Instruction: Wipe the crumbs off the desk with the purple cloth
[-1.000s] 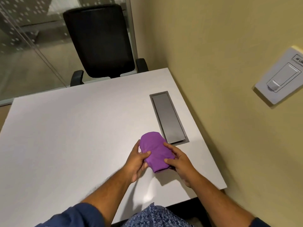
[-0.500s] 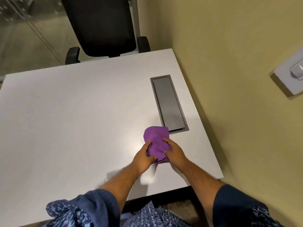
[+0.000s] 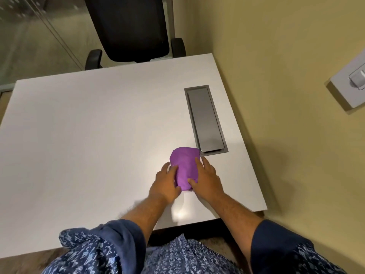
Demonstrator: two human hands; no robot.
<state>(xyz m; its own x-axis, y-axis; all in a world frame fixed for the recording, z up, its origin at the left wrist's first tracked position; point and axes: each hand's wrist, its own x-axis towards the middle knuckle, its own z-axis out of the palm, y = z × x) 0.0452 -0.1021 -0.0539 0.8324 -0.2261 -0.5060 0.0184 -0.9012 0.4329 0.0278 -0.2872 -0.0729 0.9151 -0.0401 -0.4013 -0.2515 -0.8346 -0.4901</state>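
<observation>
Head view: both hands' fingers grip purple cloth (image 3: 185, 167) near desk (image 3: 88, 135) front-right edge

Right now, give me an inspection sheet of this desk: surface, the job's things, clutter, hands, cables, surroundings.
Surface: white desk, bare; no crumbs can be made out.
Job's things: purple cloth, bunched, lying on the desk near the front right corner.
Clutter: nothing seen.
Hands: left hand and right hand flank the cloth, fingers on it.
Cables: nothing seen; grey cable hatch closed, beside the cloth's far end.
Surroundings: black office chair at the far edge, yellow wall on the right with a wall switch, glass partition far left.
</observation>
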